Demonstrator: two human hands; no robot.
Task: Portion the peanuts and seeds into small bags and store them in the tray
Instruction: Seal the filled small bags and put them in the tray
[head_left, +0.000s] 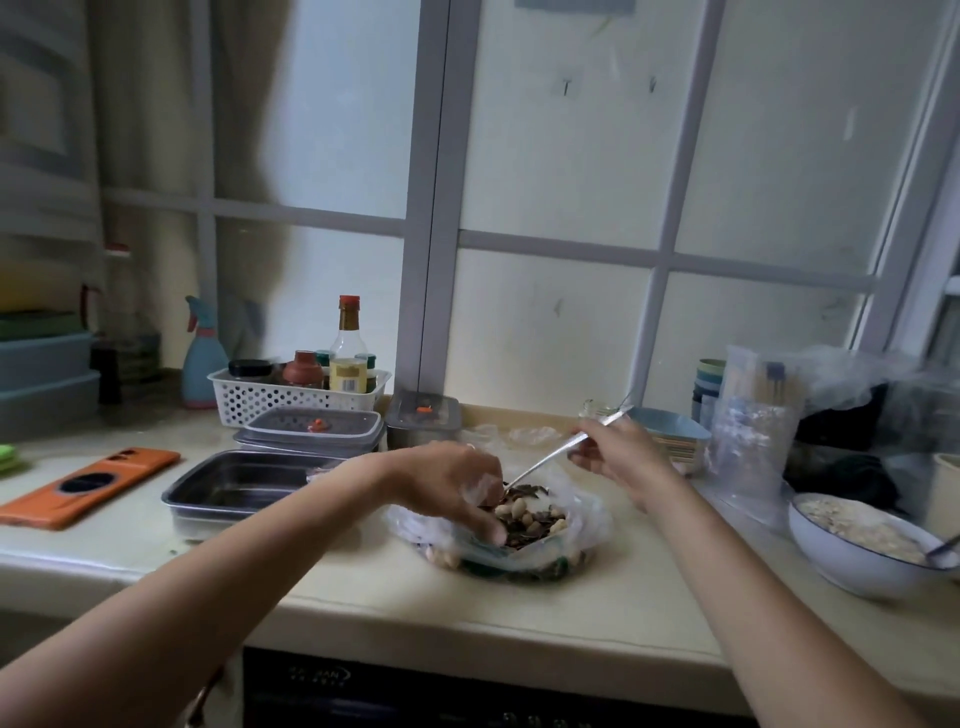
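A clear plastic bag (582, 525) lies on the counter, holding pale peanuts and dark seeds (527, 517). My left hand (457, 488) grips the mouth of a small clear bag (498, 551) over the pile, fingers curled on its edge. My right hand (613, 449) pinches the handle of a long metal spoon (550, 457) whose bowl dips among the nuts. An open steel tray (208, 488) stands to the left of the bag.
An orange phone (88, 488) lies at the far left. Lidded steel containers (311, 428) and a white basket of bottles (298, 392) stand behind the tray. At the right are a white bowl of oats (862, 545), clear bags (753, 431) and a blue dish (670, 428).
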